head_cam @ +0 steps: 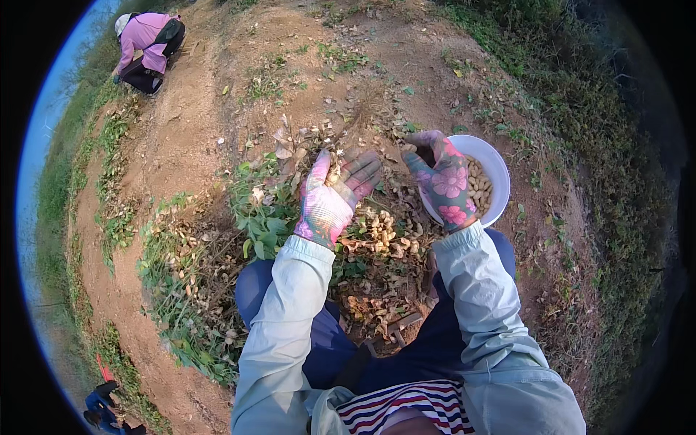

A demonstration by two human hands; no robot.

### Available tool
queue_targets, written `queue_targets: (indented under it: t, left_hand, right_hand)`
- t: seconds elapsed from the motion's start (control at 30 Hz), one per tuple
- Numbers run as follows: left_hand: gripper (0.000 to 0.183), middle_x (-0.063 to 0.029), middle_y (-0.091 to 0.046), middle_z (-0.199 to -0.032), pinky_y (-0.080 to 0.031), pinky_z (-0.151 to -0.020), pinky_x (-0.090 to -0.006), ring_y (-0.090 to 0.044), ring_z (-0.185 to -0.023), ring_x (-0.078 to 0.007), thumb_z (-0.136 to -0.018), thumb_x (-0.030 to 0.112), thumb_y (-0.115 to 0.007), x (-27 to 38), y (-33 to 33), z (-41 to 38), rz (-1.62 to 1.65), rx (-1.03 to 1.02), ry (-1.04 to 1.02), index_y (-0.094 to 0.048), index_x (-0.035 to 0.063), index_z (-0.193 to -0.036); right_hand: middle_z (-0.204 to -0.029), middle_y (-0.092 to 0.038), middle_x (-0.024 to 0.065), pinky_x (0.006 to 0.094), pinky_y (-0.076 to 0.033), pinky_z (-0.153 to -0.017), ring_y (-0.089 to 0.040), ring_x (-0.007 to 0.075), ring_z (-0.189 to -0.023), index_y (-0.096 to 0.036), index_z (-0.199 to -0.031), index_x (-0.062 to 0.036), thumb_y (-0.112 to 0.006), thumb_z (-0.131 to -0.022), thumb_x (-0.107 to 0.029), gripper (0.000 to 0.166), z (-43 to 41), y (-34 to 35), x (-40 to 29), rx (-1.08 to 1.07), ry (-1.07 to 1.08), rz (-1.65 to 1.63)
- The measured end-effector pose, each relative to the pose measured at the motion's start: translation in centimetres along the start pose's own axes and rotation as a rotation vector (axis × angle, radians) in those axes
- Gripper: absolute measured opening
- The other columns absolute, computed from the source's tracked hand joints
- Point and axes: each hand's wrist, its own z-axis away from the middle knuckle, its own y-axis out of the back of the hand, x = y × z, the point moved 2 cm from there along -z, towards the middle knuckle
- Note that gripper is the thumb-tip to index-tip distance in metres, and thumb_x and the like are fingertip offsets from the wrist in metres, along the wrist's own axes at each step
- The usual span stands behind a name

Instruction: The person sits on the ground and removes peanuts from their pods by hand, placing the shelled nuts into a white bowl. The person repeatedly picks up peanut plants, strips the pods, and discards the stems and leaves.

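Note:
My left hand (335, 197), in a patterned knit glove with a soiled palm, is turned palm up above the plants. Pale pieces that look like peanut pods (333, 175) rest between its thumb and fingers. My right hand (443, 176), in a floral glove, is beside and partly over the left rim of a white bucket (501, 179). Its fingers curl with a gap to the thumb, and I see nothing held there. Peanuts in their shells (477, 185) lie inside the bucket. Between my knees, a small heap of peanut pods (380, 231) sits on dry leaves.
Pulled leafy plants (196, 288) lie in a pile at my left. A person in a pink top (145, 41) bends low at the far left, and another person in blue (102, 408) is at the lower left. Dense growth (614, 179) borders the soil on the right.

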Motion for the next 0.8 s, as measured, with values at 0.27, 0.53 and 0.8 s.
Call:
queue_targets:
  t: [0.27,0.53,0.8]
  left_hand:
    - [0.045,-0.0171,-0.036,-0.134,-0.034,-0.097,-0.047,-0.035,-0.123,-0.032,-0.09,0.031,-0.041,-0.7,-0.1,-0.6,-0.031,-0.172,-0.032,-0.039,0.0016,-0.125]
    - [0.032,-0.0169,-0.059,-0.095,-0.046,-0.083,-0.0413,-0.058,-0.086,-0.0298,-0.087,0.025,-0.046,-1.2,2.2,-1.2,0.012,0.022,0.133,-0.052,-0.0035,-0.102]
    - [0.032,-0.0149,-0.06,-0.096,-0.051,-0.071,-0.0433,-0.06,-0.084,-0.029,-0.086,0.027,-0.049,-1.1,0.7,-0.1,-0.155,0.087,0.076,-0.052,0.0031,-0.107]
  right_hand:
    - [-0.079,-0.063,0.0106,0.0335,-0.046,-0.067,-0.06,0.0234,-0.074,-0.06,-0.089,-0.0014,-0.067,-0.075,-0.032,0.034,0.2,0.1,0.9,-0.319,-0.205,0.136]
    - [-0.07,-0.059,0.0134,0.0362,-0.044,-0.06,-0.059,0.0277,-0.067,-0.06,-0.078,-0.0032,-0.066,-0.073,-0.041,0.038,1.0,-6.4,1.6,-0.412,-0.188,0.199]
    - [-0.061,-0.06,0.0095,0.0272,-0.044,-0.046,-0.057,0.0135,-0.05,-0.057,-0.078,0.0014,-0.067,-0.076,-0.028,0.031,1.9,-6.3,0.8,-0.374,-0.356,-0.233]
